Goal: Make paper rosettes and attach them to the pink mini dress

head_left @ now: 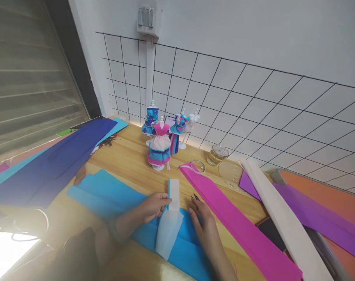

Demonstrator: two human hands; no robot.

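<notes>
Between the thumb and fingers of my left hand point(156, 205) is the left edge of a small fabric piece point(174, 191), pale with a blue strip along that side. Below it hangs a wider white, sheer-looking part point(168, 234), over a blue cloth point(127, 203) spread across the table. My right hand point(205, 222) is to the right of the piece, apart from it, fingers curled. Two dark pointed tips of what look like small scissors point(196, 196) stick out past its fingers; the rest is hidden under the hand.
Mini dress forms in doll dresses point(159, 144) stand at the back. Right of them are a lidded glass jar point(217, 155), a ring point(197, 166) and a magenta cloth strip point(238, 226). White point(285, 218) and purple fabric point(312, 210) lie far right, dark blue cloth point(60, 156) left.
</notes>
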